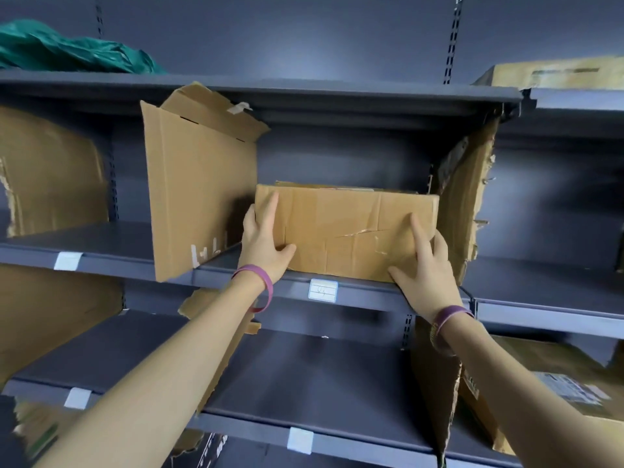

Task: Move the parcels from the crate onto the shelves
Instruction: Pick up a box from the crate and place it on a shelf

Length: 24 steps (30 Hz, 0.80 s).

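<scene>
Shelving unit [337, 96]: metal, dk blue-grey, matte, several tiers, runs full width of view. Back panel [304, 38]: same colour, plain, soft pale sheen at centre. Slotted uprights [452, 38]: 2 vis. at top, L & R. Cardboard dividers [199, 197]: brown, corrugated, upright btwn bays, edges torn. Shelf-edge labels [323, 290]: white; one w/ handwritten marks, illegible; others blank. Lower tier deck [304, 366]: faint glare.
</scene>
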Motion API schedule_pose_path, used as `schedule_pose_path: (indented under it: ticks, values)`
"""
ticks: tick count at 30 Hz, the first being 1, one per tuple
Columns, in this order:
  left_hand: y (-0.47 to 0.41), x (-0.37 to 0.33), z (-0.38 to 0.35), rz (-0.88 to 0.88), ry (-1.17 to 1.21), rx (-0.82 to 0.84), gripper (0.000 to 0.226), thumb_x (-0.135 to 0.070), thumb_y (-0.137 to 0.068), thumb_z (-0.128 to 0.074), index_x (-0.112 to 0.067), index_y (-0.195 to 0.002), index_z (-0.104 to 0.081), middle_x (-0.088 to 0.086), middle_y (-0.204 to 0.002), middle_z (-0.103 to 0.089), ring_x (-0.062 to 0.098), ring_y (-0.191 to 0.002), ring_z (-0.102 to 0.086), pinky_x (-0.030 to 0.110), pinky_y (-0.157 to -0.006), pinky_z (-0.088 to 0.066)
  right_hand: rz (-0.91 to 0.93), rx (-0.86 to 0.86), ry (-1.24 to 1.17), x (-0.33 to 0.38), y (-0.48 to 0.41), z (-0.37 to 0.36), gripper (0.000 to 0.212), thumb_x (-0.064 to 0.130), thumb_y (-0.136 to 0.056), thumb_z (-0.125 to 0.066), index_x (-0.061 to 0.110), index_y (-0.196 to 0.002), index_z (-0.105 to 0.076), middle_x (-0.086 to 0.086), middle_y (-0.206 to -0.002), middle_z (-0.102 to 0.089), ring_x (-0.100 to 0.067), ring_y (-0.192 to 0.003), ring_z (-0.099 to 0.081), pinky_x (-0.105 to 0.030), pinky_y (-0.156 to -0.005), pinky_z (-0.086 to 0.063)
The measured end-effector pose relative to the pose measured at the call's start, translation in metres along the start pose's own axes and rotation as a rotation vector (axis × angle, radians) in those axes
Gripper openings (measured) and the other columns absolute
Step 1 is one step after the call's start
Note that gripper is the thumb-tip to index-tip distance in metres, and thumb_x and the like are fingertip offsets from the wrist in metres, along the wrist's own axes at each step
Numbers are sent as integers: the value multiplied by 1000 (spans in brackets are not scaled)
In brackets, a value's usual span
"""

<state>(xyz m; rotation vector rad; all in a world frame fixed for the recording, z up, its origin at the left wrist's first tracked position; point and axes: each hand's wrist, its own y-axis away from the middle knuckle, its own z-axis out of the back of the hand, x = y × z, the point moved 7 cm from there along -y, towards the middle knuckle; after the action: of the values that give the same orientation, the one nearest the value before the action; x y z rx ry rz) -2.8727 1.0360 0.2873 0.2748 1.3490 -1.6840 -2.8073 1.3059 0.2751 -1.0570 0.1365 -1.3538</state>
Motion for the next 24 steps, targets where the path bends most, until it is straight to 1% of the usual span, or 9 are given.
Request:
schedule_pose_path:
  ticks: [2, 4, 7, 8, 10, 13, 16, 20, 24]
  values:
    - [11, 11, -4, 28, -11, 25, 94, -14, -84, -64, -54, -142, -2, 1, -157, -6, 27, -143, -19, 40, -111, -25, 8, 24, 6, -5, 10, -4, 92, 17, -88, -63, 48, -146, 0, -11, -155, -15, -40, -129, -39, -49, -104, -40]
    - [24, 21, -9, 24, -105, 52, 85, -21, -88, -60, -52, -143, -4, 6, -155, -16, 30, -140, -22, 44, -110, -27, 11, 38, 80, -9, 18, -8, 79, 24, -92, -56, 46, -147, -3, -16, -153, -21, -43, -122, -44, -49, -101, -42]
    - [38, 31, -7, -17, -342, 9, 63, -35, -94, -47, -48, -145, -11, 10, -152, -26, 32, -136, -26, 42, -110, -24, 2, 22, 439, -14, 34, -14, 60, 49, -96, -36, 43, -149, -9, -24, -153, -20, -42, -130, -37, -51, -109, -29]
    - [41, 34, -7, -20, -451, -2, 58, -39, -96, -41, -47, -145, -12, 11, -152, -26, 32, -136, -27, 44, -112, -18, 3, 24, 550, -15, 39, -16, 59, 56, -94, -28, 41, -149, -10, -25, -153, -18, -39, -134, -34, -52, -112, -23]
    - [43, 40, -10, -3, -613, 23, 53, -46, -97, -30, -47, -145, -8, 10, -155, -21, 30, -137, -27, 49, -115, -5, -8, 59, 645, -16, 47, -23, 64, 62, -91, -15, 39, -150, -8, -27, -154, -12, -35, -139, -29, -53, -115, -14]
    - [39, 44, -15, 40, -691, 99, 51, -50, -97, -20, -47, -145, -4, 12, -156, -16, 29, -137, -30, 53, -113, 5, -36, 110, 655, -16, 44, -28, 69, 66, -87, -8, 39, -150, -5, -27, -155, -7, -32, -142, -22, -54, -116, -7]
    - [27, 47, -16, 59, -738, 166, 52, -52, -96, -17, -45, -146, -4, 15, -155, -17, 28, -137, -30, 53, -112, 7, -83, 164, 665, -15, 34, -30, 70, 69, -84, -1, 43, -149, -3, -23, -157, -6, -29, -144, -18, -58, -114, -9]
    - [22, 58, -16, 35, -696, 214, 53, -54, -95, -14, -45, -146, -4, 12, -157, -13, 28, -137, -31, 49, -115, -2, -95, 217, 674, -14, 32, -33, 72, 70, -81, 5, 45, -148, -2, -21, -158, -2, -30, -142, -26, -56, -114, -15]
    - [33, 57, -15, -66, -742, 139, 55, -52, -95, -6, -40, -149, -9, 12, -157, -14, 26, -136, -28, 43, -116, -7, -117, 203, 683, -14, 37, -34, 71, 68, -83, 5, 43, -149, -1, -20, -158, -3, -31, -146, -13, -55, -117, -7]
